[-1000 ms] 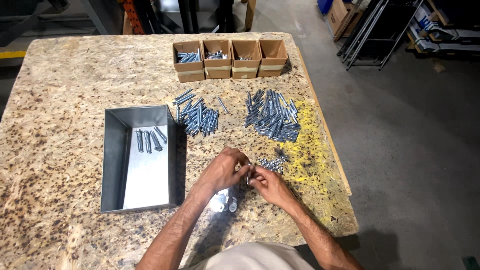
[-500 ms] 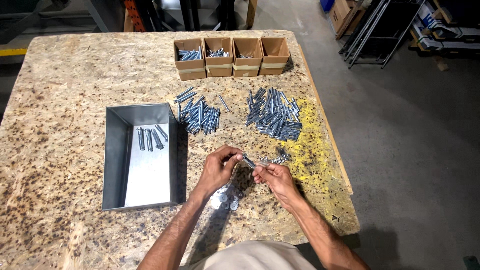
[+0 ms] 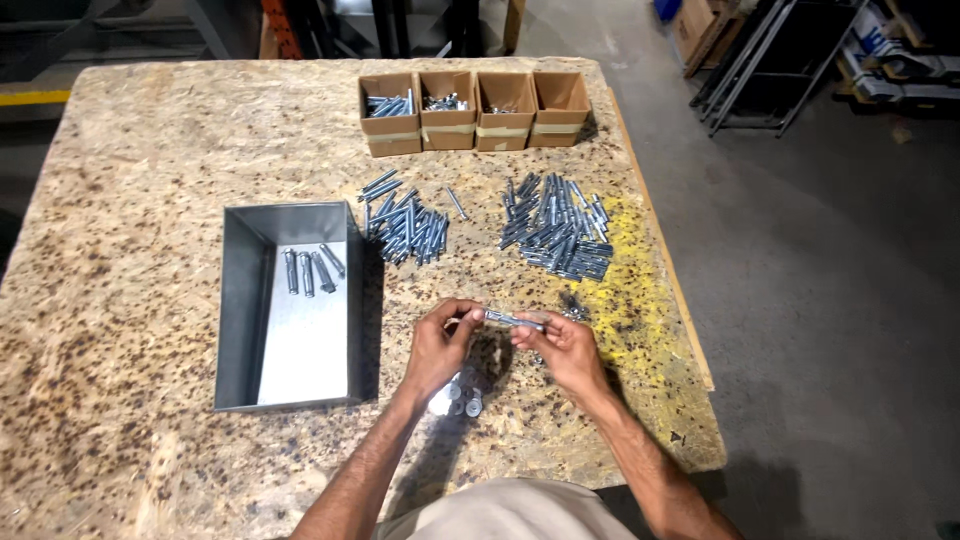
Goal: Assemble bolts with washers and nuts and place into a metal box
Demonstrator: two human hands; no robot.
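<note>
Left hand and right hand hold one long metal bolt between them, level above the table, fingertips pinching each end. Washers lie on the table just under the left wrist. Grey metal tray left of the hands, four bolts at its far end. Two loose bolt piles beyond the hands: left pile, right pile. Row of four open cardboard boxes at the far edge, the left two holding metal parts. Small cluster of parts just beyond the right hand.
</note>
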